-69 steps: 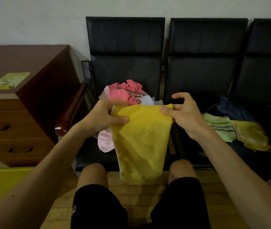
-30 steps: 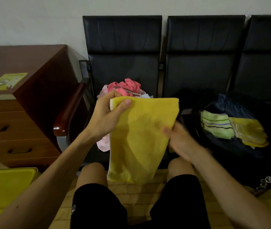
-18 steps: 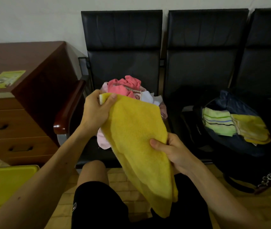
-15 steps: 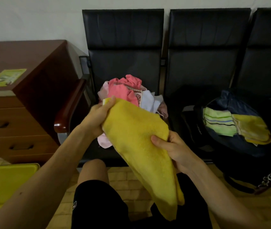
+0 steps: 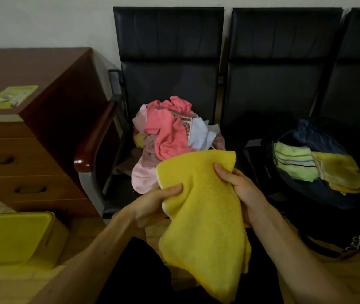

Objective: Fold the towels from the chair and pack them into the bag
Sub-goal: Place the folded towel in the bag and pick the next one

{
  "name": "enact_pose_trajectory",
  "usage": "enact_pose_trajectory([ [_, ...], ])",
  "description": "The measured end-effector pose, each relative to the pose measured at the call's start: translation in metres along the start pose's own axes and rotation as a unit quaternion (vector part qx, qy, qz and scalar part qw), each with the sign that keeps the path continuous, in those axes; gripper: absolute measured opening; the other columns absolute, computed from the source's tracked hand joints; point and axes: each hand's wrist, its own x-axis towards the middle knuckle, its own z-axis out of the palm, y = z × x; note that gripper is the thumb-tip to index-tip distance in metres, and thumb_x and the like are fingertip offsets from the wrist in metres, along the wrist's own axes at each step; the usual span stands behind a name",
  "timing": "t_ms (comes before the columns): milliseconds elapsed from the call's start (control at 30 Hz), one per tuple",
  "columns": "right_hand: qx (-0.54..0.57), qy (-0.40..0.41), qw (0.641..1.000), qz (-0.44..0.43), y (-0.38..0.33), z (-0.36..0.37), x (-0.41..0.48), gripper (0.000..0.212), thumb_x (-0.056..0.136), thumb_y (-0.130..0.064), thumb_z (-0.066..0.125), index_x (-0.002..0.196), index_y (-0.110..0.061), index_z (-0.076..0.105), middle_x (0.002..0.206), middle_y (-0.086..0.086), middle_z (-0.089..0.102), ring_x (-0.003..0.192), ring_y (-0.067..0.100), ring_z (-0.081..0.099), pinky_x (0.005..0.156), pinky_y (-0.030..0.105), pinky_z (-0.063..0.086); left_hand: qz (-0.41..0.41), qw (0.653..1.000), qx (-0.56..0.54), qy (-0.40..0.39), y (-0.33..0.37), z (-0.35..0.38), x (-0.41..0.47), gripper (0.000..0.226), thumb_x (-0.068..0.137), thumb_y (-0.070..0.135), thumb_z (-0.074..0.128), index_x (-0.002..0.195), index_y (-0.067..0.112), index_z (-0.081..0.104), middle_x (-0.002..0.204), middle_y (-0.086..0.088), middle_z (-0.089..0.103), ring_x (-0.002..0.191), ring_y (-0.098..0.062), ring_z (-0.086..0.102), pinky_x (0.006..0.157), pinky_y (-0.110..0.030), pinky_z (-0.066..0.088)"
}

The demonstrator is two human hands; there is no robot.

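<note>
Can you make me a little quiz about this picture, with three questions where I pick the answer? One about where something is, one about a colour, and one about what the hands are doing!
1. Where is the messy towel pile?
A. On the black chair
B. On the floor
C. In a drawer

2. What colour is the held towel?
A. Pink
B. White
C. Yellow

3. How is that towel held?
A. By one hand
B. By both hands
C. By no hand

Answers:
1 A: the pile sits on the leftmost chair's seat.
2 C: it is bright yellow all over.
3 B: the left hand and the right hand each grip a side of it.
</note>
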Motion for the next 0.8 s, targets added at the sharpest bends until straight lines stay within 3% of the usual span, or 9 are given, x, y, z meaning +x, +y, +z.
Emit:
enact_pose_trajectory([
  [100, -0.01, 0.021, 1.0, 0.011, -0.004, -0.01, 0.002, 0.025, 0.088, -0.022, 0.064, 0.109, -0.01, 0.069, 0.093, 0.007, 0.077, 0.08, 0.019, 0.075, 0.062, 0.029, 0.06, 0.055, 0.995, 0.032, 0.071, 0.016, 0.001, 0.001, 0.034, 0.084, 0.02, 0.071, 0.116, 0.013, 0.066, 0.11, -0.009, 0.075, 0.1, -0.022, 0.073, 0.08, -0.034, 0.06],
  [233, 0.041, 0.061, 0.995, 0.061, 0.011, -0.024, 0.011, 0.038, 0.09, -0.03, 0.061, 0.122, -0.008, 0.066, 0.109, 0.011, 0.074, 0.097, 0.021, 0.072, 0.081, 0.037, 0.054, 0.1, 0.982, 0.095, 0.126, 0.028, 0.002, 0.003, 0.04, 0.083, 0.03, 0.066, 0.116, 0.008, 0.067, 0.108, -0.013, 0.075, 0.099, -0.026, 0.072, 0.079, -0.037, 0.06],
  [333, -0.058, 0.028, 0.997, 0.048, 0.028, -0.028, 0.01, 0.059, 0.073, -0.032, 0.075, 0.128, -0.016, 0.06, 0.118, 0.005, 0.072, 0.108, 0.02, 0.068, 0.092, 0.039, 0.053, 0.121, 0.972, 0.141, 0.142, 0.022, 0.002, 0.006, 0.044, 0.082, 0.032, 0.067, 0.117, 0.006, 0.066, 0.111, -0.016, 0.073, 0.102, -0.032, 0.071, 0.085, -0.043, 0.059],
  [433, -0.21, 0.086, 0.974, 0.011, 0.031, -0.028, 0.008, 0.073, 0.062, -0.022, 0.089, 0.126, -0.018, 0.055, 0.112, 0.0, 0.072, 0.098, 0.015, 0.07, 0.081, 0.033, 0.058, 0.139, 0.962, 0.186, 0.147, 0.019, -0.002, 0.006, 0.038, 0.082, 0.034, 0.068, 0.112, 0.011, 0.068, 0.106, -0.01, 0.076, 0.099, -0.027, 0.072, 0.083, -0.04, 0.059],
  [567, -0.214, 0.133, 0.967, -0.039, 0.025, -0.028, 0.009, 0.066, 0.073, -0.012, 0.084, 0.123, -0.028, 0.045, 0.105, 0.004, 0.069, 0.089, 0.016, 0.071, 0.069, 0.03, 0.057, 0.149, 0.945, 0.222, 0.189, 0.017, -0.008, 0.009, 0.029, 0.089, 0.029, 0.07, 0.112, 0.011, 0.068, 0.102, -0.006, 0.077, 0.096, -0.024, 0.074, 0.082, -0.04, 0.061],
  [700, -0.239, 0.121, 0.959, -0.088, 0.016, -0.027, 0.013, 0.065, 0.08, -0.011, 0.079, 0.128, -0.029, 0.038, 0.104, 0.003, 0.068, 0.081, 0.01, 0.072, 0.063, 0.024, 0.056, 0.146, 0.934, 0.234, 0.225, 0.023, -0.01, 0.016, 0.038, 0.088, 0.033, 0.072, 0.119, 0.013, 0.065, 0.109, -0.004, 0.074, 0.1, -0.021, 0.072, 0.087, -0.04, 0.06],
  [800, -0.278, 0.121, 0.948, -0.098, 0.005, -0.026, 0.02, 0.064, 0.082, -0.013, 0.078, 0.126, -0.029, 0.035, 0.1, 0.008, 0.069, 0.08, 0.014, 0.072, 0.064, 0.027, 0.056, 0.12, 0.93, 0.228, 0.263, 0.031, -0.012, 0.022, 0.056, 0.08, 0.043, 0.078, 0.124, 0.013, 0.061, 0.115, -0.006, 0.069, 0.101, -0.022, 0.069, 0.084, -0.039, 0.06],
])
